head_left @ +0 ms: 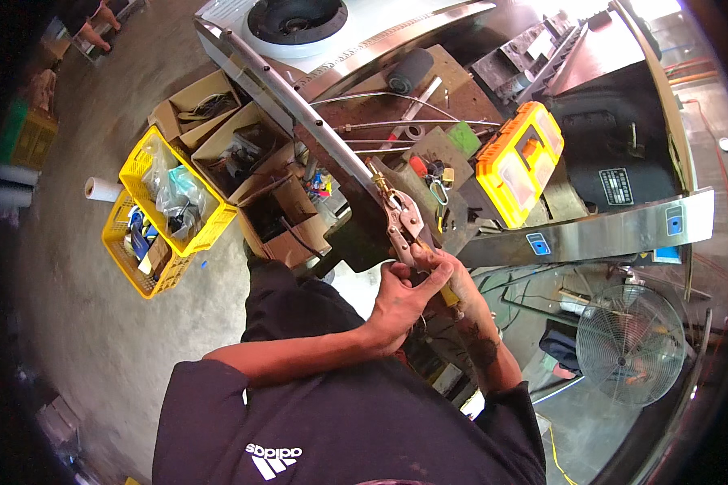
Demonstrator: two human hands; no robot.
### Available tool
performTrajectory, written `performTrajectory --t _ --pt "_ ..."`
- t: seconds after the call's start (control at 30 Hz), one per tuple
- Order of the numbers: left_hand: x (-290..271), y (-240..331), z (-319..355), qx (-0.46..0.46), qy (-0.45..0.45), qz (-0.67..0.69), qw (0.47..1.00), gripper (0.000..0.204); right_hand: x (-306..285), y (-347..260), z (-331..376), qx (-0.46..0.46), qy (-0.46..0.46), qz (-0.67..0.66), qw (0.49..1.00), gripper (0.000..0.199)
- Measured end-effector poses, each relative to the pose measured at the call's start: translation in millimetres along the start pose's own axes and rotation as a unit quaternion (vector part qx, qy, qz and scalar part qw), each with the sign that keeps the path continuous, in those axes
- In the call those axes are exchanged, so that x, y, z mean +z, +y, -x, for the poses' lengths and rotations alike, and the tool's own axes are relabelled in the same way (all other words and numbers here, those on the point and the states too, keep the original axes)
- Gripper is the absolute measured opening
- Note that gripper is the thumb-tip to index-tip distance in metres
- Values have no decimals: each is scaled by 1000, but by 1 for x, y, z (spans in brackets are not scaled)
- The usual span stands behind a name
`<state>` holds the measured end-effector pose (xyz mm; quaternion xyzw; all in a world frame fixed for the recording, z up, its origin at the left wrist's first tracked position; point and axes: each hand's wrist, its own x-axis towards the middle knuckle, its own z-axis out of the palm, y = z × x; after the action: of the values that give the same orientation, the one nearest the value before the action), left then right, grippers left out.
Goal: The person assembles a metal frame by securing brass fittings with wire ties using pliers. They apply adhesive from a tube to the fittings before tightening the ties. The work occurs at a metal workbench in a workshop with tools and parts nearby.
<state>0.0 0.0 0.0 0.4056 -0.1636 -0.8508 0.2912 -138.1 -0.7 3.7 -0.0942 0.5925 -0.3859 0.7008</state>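
Metal locking pliers (403,220) sit in front of me, with their jaws at a small brass fitting (380,183) near the end of a long metal tube (283,90). My left hand (406,303) is closed round the lower part of the pliers' handles, its thumb stretched across toward the other hand. From the right, my right hand (449,273) grips the same handles, and the two hands touch. A yellow piece (450,298) shows just below them; what it belongs to is hidden.
Yellow crates (218,226) and open cardboard boxes (289,212) stand to the left. Right of the pliers are a yellow toolbox (519,166), a padlock and keys on the cluttered bench. A floor fan (629,346) stands at the lower right, with cables near it.
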Motion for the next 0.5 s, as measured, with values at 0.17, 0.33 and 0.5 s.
performTrajectory --t 0.17,0.33,0.5 --pt "16 -12 -2 84 119 -40 989 75 -4 1 -2 38 -33 -33 998 38" --pt "25 -16 -5 118 152 -18 981 58 0 -1 -4 72 -85 -93 990 40" --pt "37 -11 -2 125 173 7 977 51 6 -7 5 76 -70 -96 990 41"
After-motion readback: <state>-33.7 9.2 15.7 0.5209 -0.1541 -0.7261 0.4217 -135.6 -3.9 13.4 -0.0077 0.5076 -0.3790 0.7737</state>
